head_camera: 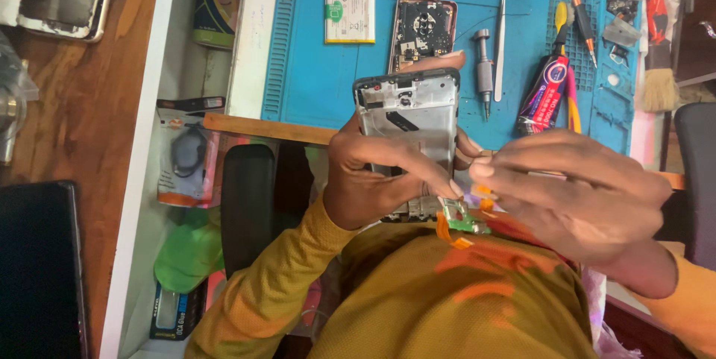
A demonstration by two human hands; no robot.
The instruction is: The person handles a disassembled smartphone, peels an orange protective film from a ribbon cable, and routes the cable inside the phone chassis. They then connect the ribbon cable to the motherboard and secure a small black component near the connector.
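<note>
Holding: left hand [373, 180] clamped around opened silver phone frame [410, 120], upright above the lap.
Pinching: right hand [574, 187], fingertips together on small green circuit board with orange flex [462, 221], at the frame's bottom edge.
Behind: blue silicone repair mat [313, 68], metal tweezers [500, 46].

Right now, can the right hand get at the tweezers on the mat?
Probably not right away: the right hand is busy pinching the small green board at the phone frame. The tweezers lie uncovered on the mat.
</note>
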